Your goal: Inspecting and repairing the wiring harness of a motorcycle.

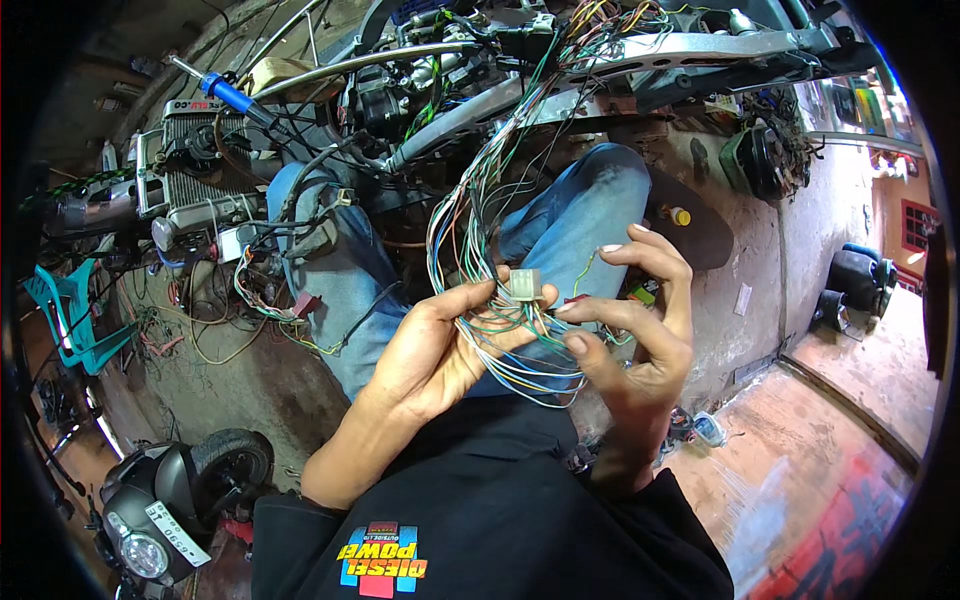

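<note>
left hand (440,350) closed around the wire bundle (510,350) above the lap; right hand (630,320) half open, fingertips pinching the white connector (524,284) — best gripped by its body, not the wires.

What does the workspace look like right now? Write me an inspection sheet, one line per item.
Surface: stained concrete floor, littered with loose wires.
Job's things: white plastic connector on a multicoloured wire bundle.
Clutter: radiator, blue-handled tool, teal plastic chair.
Grippers: left hand grips the bundle; right hand pinches wires beside the connector.
Cables: bundle runs up to a stripped motorcycle frame.
Surroundings: scooter at lower left; orange doorway at right.
</note>
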### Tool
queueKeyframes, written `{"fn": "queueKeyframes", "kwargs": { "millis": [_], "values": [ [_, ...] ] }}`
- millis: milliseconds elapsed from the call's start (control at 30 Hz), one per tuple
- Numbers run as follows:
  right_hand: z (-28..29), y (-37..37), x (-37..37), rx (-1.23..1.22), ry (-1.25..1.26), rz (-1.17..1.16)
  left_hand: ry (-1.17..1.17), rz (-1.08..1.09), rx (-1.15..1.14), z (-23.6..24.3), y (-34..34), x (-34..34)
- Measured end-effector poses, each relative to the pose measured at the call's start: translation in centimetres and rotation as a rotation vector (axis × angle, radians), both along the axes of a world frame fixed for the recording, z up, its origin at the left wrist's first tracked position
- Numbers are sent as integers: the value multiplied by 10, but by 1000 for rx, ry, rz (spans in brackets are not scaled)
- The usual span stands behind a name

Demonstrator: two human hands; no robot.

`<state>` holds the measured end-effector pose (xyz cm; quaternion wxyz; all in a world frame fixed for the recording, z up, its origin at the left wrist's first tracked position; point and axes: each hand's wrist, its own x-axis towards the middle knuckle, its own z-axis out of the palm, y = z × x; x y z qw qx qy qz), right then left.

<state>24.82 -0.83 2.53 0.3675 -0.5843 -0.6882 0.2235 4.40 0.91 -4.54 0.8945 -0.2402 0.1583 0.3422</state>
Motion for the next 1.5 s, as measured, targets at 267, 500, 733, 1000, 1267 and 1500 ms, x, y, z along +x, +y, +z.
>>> {"fn": "queueKeyframes", "kwargs": {
  "millis": [267,500,733,1000,1267,1500],
  "values": [
    [-6,5,-5,-42,7,0,53,20,-16,0,0,1],
    [-7,5,-5,-70,59,11,5,42,-8,-2,-1,1],
    [-4,4,-7,-84,101,6,65,36,-12,3,-1,2],
    [-4,1,-12,-134,76,31,106,27,-34,-3,-4,-2],
    [-10,-6,-2,-125,302,-106,82,36,-37,-4,-4,-6],
    [-6,-10,3,-69,477,-279,78,16,-43,-5,-3,-6]
  ]
}}
